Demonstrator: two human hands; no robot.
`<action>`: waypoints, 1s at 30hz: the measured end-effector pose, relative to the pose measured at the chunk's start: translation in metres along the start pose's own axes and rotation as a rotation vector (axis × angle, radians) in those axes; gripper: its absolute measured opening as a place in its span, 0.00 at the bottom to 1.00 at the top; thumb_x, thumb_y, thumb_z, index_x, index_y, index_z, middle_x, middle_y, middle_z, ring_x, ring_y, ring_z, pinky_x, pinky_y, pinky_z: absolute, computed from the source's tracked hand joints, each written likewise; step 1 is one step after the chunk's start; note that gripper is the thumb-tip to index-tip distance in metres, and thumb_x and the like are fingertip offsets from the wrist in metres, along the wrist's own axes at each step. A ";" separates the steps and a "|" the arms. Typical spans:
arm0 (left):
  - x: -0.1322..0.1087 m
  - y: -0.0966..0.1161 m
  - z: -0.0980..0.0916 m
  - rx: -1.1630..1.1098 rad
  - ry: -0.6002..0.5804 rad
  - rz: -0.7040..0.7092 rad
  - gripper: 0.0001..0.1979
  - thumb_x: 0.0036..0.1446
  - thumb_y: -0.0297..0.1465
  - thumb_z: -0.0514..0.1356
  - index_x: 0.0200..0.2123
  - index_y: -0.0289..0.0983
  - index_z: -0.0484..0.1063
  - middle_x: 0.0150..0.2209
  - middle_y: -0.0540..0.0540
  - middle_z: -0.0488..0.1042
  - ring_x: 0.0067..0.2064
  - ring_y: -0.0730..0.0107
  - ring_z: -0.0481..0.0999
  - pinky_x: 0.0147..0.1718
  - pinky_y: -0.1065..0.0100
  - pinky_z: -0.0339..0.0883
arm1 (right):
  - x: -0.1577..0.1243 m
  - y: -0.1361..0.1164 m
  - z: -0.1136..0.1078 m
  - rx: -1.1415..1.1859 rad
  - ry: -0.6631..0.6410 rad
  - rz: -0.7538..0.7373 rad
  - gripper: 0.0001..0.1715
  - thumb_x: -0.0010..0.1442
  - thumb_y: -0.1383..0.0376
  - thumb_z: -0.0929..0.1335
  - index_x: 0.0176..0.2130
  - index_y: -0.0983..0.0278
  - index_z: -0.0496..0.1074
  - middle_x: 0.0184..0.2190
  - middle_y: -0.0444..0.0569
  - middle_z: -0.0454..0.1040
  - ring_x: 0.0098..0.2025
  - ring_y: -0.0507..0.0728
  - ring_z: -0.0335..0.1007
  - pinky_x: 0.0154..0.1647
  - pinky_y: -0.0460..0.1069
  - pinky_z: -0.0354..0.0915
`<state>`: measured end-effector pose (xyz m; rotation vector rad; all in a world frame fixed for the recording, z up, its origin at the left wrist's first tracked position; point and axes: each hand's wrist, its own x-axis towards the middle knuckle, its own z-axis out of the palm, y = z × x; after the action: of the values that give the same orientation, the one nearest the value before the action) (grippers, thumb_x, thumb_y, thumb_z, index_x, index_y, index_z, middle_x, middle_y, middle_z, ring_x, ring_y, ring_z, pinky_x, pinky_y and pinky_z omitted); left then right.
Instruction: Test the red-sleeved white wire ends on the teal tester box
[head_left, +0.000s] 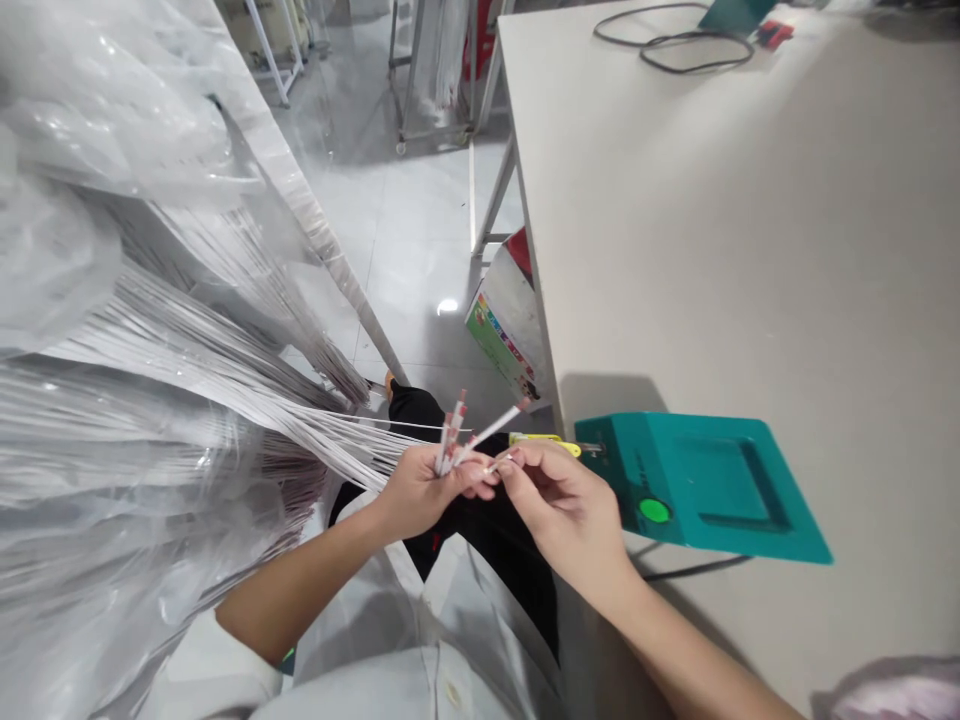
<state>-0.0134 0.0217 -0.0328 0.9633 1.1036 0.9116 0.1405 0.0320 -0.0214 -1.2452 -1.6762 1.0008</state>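
My left hand point(424, 490) is closed around a small bunch of thin white wires point(457, 435) with red-marked ends that fan upward. These wires run left into a large hanging bundle of white wires point(187, 400). My right hand point(559, 495) pinches the tip of one wire point(501, 464) between thumb and forefinger, right beside my left fingers. Both hands hover over my lap, just left of a teal machine point(701, 485) with a green button point(655, 510) and a yellow-tipped nozzle point(544, 440).
The machine sits on a wide pale table point(712, 230) whose edge runs along my right. A black cable point(675, 45) lies coiled at the far end. Clear plastic sheeting point(90, 130) covers the wire racks on the left. A colourful box point(506, 325) stands on the floor.
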 end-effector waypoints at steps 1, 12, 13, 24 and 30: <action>-0.001 0.001 -0.001 -0.001 0.080 0.028 0.20 0.51 0.44 0.59 0.32 0.31 0.76 0.27 0.43 0.76 0.28 0.71 0.73 0.30 0.69 0.67 | -0.001 0.002 0.000 0.006 0.003 -0.017 0.09 0.58 0.66 0.65 0.25 0.63 0.66 0.22 0.44 0.67 0.23 0.50 0.62 0.23 0.45 0.61; -0.005 -0.002 0.003 0.246 0.093 0.130 0.15 0.56 0.38 0.55 0.27 0.33 0.74 0.24 0.50 0.68 0.26 0.76 0.64 0.27 0.74 0.59 | -0.002 0.013 -0.002 0.169 -0.078 -0.065 0.06 0.58 0.68 0.65 0.37 0.61 0.72 0.31 0.47 0.71 0.20 0.48 0.63 0.19 0.45 0.64; -0.005 -0.001 0.002 0.283 0.084 0.135 0.15 0.56 0.38 0.55 0.26 0.33 0.73 0.23 0.51 0.66 0.26 0.76 0.63 0.26 0.74 0.57 | -0.002 0.012 -0.003 0.179 -0.071 -0.052 0.06 0.58 0.68 0.66 0.37 0.61 0.72 0.30 0.47 0.71 0.20 0.48 0.64 0.19 0.45 0.64; -0.006 0.014 0.001 0.443 0.123 0.154 0.13 0.54 0.34 0.56 0.21 0.34 0.67 0.21 0.52 0.61 0.25 0.77 0.59 0.25 0.73 0.54 | 0.005 0.002 -0.027 0.097 -0.118 0.051 0.10 0.57 0.62 0.67 0.41 0.62 0.71 0.39 0.52 0.71 0.23 0.48 0.62 0.19 0.45 0.64; -0.006 0.012 0.002 0.457 0.129 0.163 0.12 0.53 0.34 0.57 0.21 0.34 0.68 0.22 0.52 0.63 0.24 0.78 0.60 0.23 0.73 0.53 | 0.011 0.000 -0.027 -0.065 -0.319 0.001 0.09 0.57 0.63 0.67 0.39 0.62 0.73 0.33 0.50 0.74 0.30 0.53 0.70 0.30 0.48 0.70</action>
<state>-0.0140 0.0194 -0.0198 1.3999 1.3934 0.8782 0.1636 0.0461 -0.0094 -1.1731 -1.9646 1.2032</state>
